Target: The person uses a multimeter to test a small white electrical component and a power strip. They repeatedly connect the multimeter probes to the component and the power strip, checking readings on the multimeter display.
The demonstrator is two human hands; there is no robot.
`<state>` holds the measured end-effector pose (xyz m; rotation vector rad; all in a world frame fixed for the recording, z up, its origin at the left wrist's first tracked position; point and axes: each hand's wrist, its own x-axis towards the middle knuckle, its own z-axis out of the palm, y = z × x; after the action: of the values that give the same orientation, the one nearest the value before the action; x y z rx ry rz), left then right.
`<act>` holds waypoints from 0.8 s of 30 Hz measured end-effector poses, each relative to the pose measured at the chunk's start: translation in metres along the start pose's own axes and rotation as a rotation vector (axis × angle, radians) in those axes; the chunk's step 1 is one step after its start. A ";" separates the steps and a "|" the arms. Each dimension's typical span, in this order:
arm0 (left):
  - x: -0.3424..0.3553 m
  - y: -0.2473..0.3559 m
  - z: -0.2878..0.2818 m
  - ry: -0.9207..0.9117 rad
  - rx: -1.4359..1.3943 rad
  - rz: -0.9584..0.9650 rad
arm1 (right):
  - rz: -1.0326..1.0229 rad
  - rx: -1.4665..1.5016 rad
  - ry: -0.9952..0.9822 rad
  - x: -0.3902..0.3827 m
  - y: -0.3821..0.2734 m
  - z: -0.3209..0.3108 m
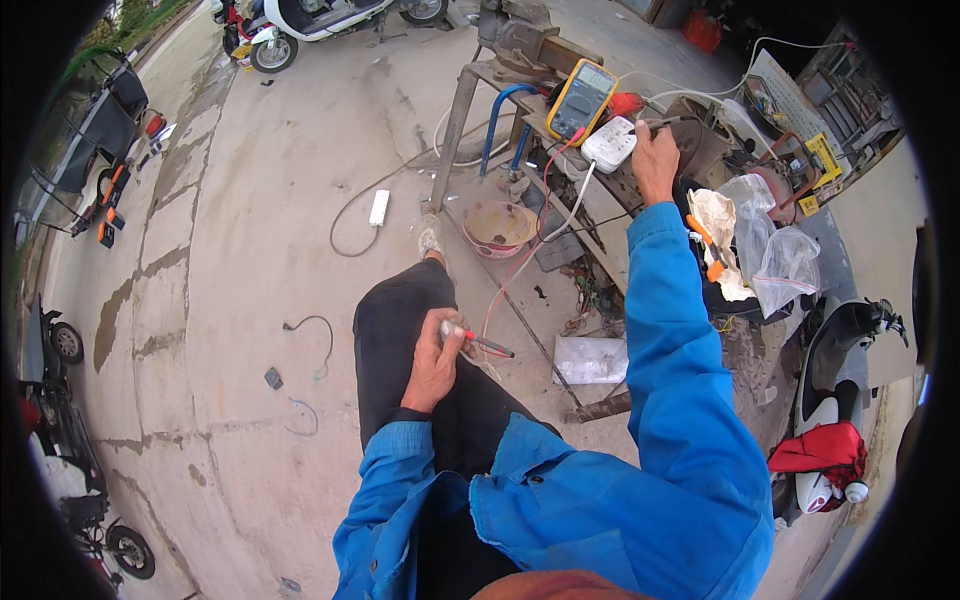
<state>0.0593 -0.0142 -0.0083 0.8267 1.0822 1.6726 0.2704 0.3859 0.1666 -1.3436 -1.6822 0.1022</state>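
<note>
My left hand (430, 365) is closed on a red-handled test probe (480, 340) and a small pale object I cannot make out, over my dark-trousered leg. My right hand (655, 160) grips a black probe (660, 123) beside a white power strip (608, 145) on a cluttered, worn workbench (617, 185). A yellow multimeter (582, 100) lies just left of the power strip, with a red lead running from it down toward my left hand. Crumpled clear bags (780, 265) and an orange-handled tool (710, 245) lie right of my right arm.
A dusty bowl (500, 228), a white plug block (379, 208) with cable and loose wires lie on the concrete floor (260, 300). Scooters (305, 20) stand at the back and along both sides, one with a red cloth (820, 450) over it at right.
</note>
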 end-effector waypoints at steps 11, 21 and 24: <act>0.005 -0.009 -0.003 0.096 -0.129 0.030 | -0.010 0.488 -0.979 -0.288 -0.079 -0.055; 0.008 -0.003 0.004 0.068 -0.300 -0.088 | 0.149 0.530 -0.971 -0.346 -0.074 -0.051; 0.008 0.001 -0.003 0.087 -0.588 -0.088 | 0.302 0.665 -0.913 -0.353 -0.067 -0.050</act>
<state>0.0534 -0.0078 -0.0082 0.3233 0.6115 1.8264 0.2391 0.0559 0.0188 -1.0519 -1.8541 1.4987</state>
